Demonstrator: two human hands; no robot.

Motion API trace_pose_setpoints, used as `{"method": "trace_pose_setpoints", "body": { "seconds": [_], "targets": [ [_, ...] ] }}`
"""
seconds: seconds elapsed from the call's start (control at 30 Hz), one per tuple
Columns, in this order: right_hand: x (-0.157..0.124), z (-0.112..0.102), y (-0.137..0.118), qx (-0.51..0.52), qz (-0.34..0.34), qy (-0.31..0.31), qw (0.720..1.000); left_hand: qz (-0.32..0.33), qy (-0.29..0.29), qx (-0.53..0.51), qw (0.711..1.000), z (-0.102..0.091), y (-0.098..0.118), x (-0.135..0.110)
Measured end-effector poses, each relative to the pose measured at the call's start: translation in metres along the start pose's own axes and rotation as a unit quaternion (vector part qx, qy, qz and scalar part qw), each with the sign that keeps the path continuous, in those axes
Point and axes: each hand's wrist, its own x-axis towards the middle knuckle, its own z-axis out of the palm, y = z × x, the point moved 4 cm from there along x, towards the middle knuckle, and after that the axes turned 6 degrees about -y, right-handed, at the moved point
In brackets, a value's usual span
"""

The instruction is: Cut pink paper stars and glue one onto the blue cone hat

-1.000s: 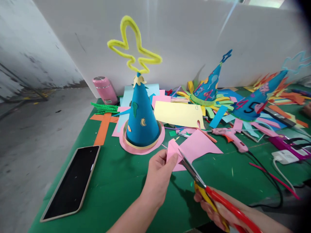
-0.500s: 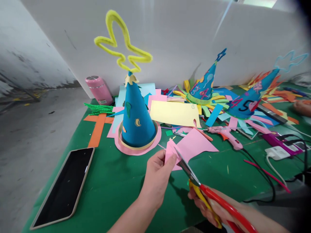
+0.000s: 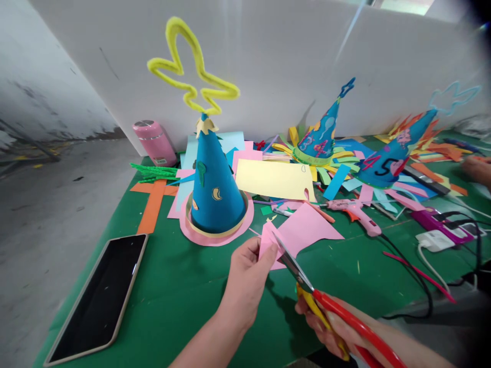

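Observation:
My left hand (image 3: 247,278) pinches the near corner of a pink paper sheet (image 3: 307,230) and lifts it off the green table (image 3: 184,291). My right hand (image 3: 337,327) grips red-and-yellow scissors (image 3: 326,306), whose grey blades are in the paper's edge right beside my left thumb. Just beyond stands a blue cone hat (image 3: 215,186) on a pink paper ring, topped with a yellow pipe-cleaner shape (image 3: 192,71).
A dark phone (image 3: 95,296) lies at the left front. A pink bottle (image 3: 153,143), a yellow sheet (image 3: 274,179), two more decorated cone hats (image 3: 326,133), a pink glue gun (image 3: 355,212), cables and a power strip (image 3: 441,237) crowd the back and right. Another person's hand (image 3: 477,168) shows at far right.
The view has drifted slightly; the scissors' blades sit a little further into the pink paper. Both hands keep their grip.

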Motion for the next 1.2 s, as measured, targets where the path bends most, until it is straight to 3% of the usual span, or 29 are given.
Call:
{"method": "trace_pose_setpoints", "body": {
  "seconds": [0.17, 0.23, 0.4, 0.57, 0.8, 1.2],
  "targets": [
    [-0.02, 0.007, -0.025, 0.028, -0.018, 0.035, 0.999, -0.005, -0.004, -0.003, 1.0, -0.001, -0.002, 0.0],
    [-0.019, 0.008, -0.021, 0.044, -0.023, 0.025, 0.998, -0.005, -0.008, -0.004, 1.0, -0.002, -0.003, 0.001],
    [-0.005, 0.007, -0.004, 0.117, -0.013, -0.067, 0.991, -0.007, -0.02, -0.006, 1.0, -0.002, -0.004, 0.003],
    [-0.01, 0.012, -0.013, 0.124, -0.011, -0.015, 0.992, -0.013, -0.03, -0.003, 0.999, -0.001, -0.003, 0.004],
    [-0.008, 0.012, -0.007, 0.125, 0.002, -0.033, 0.992, -0.026, -0.041, -0.022, 0.999, -0.002, -0.002, 0.004],
    [-0.011, 0.015, -0.015, 0.171, 0.032, -0.045, 0.984, -0.023, 0.006, 0.0, 1.0, -0.008, -0.003, 0.004]
  ]
}}
